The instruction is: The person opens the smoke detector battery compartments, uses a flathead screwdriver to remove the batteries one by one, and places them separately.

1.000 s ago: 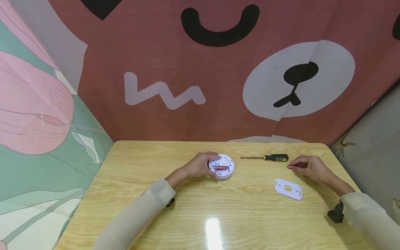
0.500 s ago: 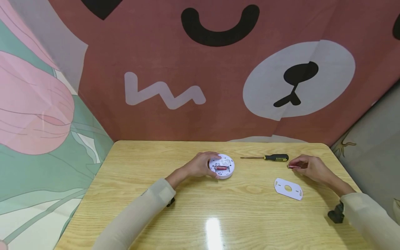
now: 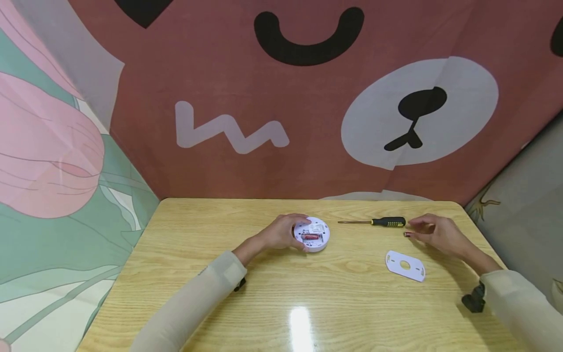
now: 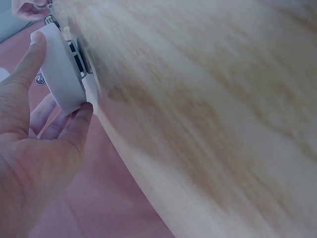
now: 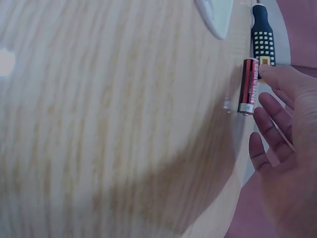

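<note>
My left hand (image 3: 278, 232) grips a round white smoke detector (image 3: 317, 246) by its left edge, thumb and fingers around the rim. Its back faces up, with a red battery (image 3: 311, 236) lying in the compartment. In the left wrist view the detector's smooth side (image 4: 62, 69) shows between thumb and fingertips. On the right, a loose red-and-black battery (image 5: 249, 87) lies on the table by my right hand (image 3: 443, 235). The thumb is right beside that battery, while the other fingers stand loosely apart from it. In the head view the thumb partly hides the loose battery.
A screwdriver (image 3: 388, 222) with a black and yellow handle lies behind, its shaft pointing left. Nearer the front is a white oblong mounting plate (image 3: 396, 266) with a round hole. The wooden table (image 3: 246, 318) meets a patterned cloth wall at the back.
The right fingers have spread and lifted off the loose battery, which they pinched before. It stays at nearly the same spot. The left hand and the detector have not moved.
</note>
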Motion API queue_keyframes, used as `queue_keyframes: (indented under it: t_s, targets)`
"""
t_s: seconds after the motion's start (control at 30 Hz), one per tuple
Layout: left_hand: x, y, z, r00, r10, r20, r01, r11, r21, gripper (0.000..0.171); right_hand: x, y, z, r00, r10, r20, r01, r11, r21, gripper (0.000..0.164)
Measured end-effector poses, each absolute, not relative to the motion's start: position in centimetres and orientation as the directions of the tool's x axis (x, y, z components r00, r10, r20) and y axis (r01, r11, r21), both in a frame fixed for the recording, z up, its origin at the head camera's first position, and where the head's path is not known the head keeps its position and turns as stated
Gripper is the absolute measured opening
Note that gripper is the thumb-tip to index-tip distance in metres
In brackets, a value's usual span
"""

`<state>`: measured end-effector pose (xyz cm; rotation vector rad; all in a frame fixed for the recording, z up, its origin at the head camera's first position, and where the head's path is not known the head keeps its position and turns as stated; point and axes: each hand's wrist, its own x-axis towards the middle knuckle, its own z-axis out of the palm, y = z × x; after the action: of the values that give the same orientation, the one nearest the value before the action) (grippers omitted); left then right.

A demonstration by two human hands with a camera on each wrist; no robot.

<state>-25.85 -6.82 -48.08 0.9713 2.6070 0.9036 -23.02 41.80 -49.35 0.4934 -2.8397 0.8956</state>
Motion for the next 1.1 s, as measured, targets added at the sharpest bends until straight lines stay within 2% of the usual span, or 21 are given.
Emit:
queue_keyframes:
  t_s: [0.6,1.1]
  targets:
    - [-26.0,-6.7,-48.4,-0.760,0.649,0.030,0.514,0.572,0.639,0.088,-23.3,39.8,-47.6,-0.895,-0.312,0.318,-0.436,0.760,-0.482,0.036]
    - [-26.0,-6.7,-48.3,-0.756,0.654,0.029,0.525,0.579,0.624,0.086,-23.5,35.4,-46.0,-0.808,-0.414,0.418,-0.582,0.665,-0.468,0.038]
